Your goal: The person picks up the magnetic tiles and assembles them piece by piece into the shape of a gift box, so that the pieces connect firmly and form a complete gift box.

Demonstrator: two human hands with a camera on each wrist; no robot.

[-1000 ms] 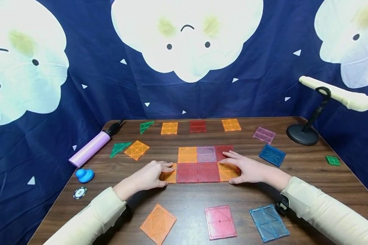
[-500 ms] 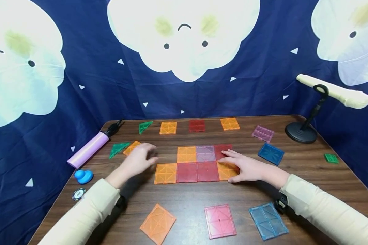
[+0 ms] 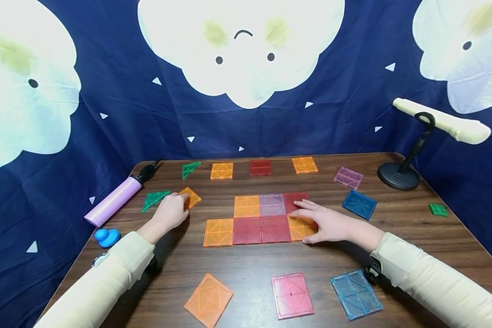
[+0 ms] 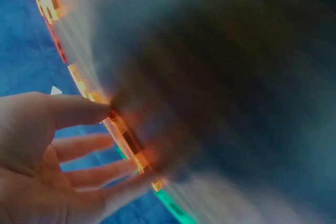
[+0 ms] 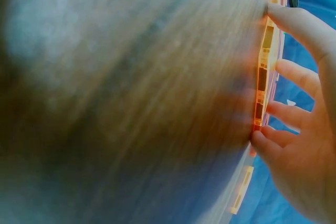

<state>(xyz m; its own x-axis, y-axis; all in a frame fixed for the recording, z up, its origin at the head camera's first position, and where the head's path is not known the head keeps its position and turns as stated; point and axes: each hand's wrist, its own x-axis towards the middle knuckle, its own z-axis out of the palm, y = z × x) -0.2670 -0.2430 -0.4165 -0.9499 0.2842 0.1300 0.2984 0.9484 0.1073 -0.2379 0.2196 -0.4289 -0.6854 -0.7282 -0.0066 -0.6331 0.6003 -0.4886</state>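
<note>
In the head view my left hand (image 3: 170, 214) grips a square orange magnetic tile (image 3: 192, 197) at the left of the table. The left wrist view shows thumb and fingers at the edges of this tile (image 4: 126, 140). My right hand (image 3: 330, 223) spans another orange tile (image 3: 297, 228), thumb at its near edge and fingers at its far side. That tile ends the front row of a flat block, beside two red tiles (image 3: 248, 231) and an orange tile (image 3: 218, 232). Behind them lie an orange (image 3: 247, 206), a purple (image 3: 272, 205) and a partly covered red tile (image 3: 292, 200).
Green triangle tiles (image 3: 153, 200) and several squares lie around the block. Nearer are orange (image 3: 209, 300), pink (image 3: 293, 296) and blue (image 3: 356, 294) tiles. A lilac umbrella-like roll (image 3: 115, 200), blue rubber duck (image 3: 107, 237) and black stand (image 3: 398, 176) flank them.
My left hand has let go of the block's left orange tile, moved left and back, and taken hold of the separate orange tile, shifting it slightly right. My right hand has stayed put.
</note>
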